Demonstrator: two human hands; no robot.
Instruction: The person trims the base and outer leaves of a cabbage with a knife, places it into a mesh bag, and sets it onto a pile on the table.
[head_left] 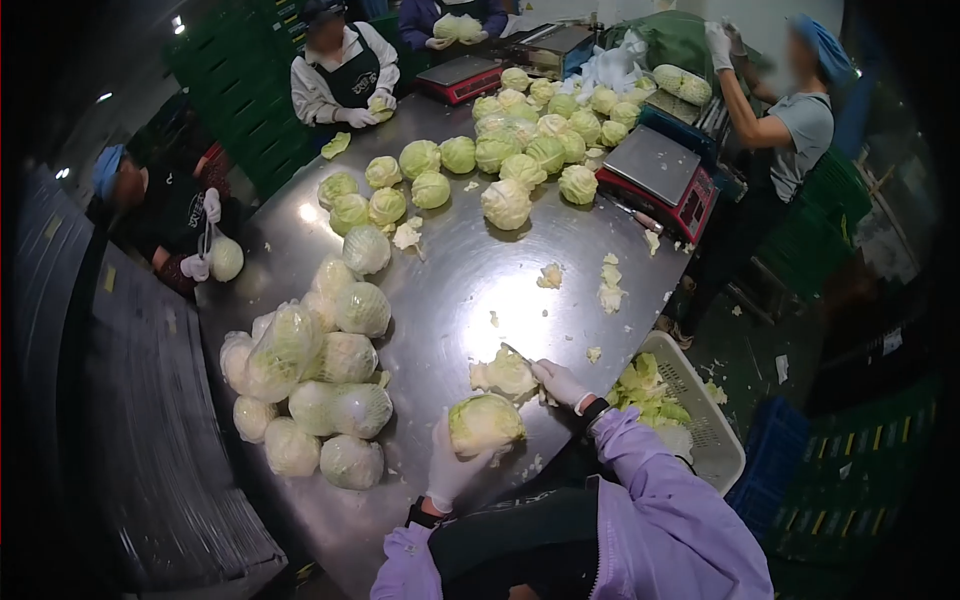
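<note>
A trimmed cabbage (pixel 485 424) with pale and green patches rests in my gloved left hand (pixel 453 462), whose fingers wrap round its left and lower side. Just above and to its right, my gloved right hand (pixel 562 385) is closed on a knife (pixel 517 353); only a thin dark part of the knife shows past the fingers. Loose cabbage leaves (pixel 503 374) lie beside the knife, behind the held cabbage. Part of the knife is hidden by my right hand.
Wrapped cabbages (pixel 340 408) are piled on the left of the metal table (pixel 440 300). Bare cabbages (pixel 520 170) and a red scale (pixel 655 170) are farther back. A white basket (pixel 705 405) of leaves stands at right. Several co-workers (pixel 350 75) surround the table.
</note>
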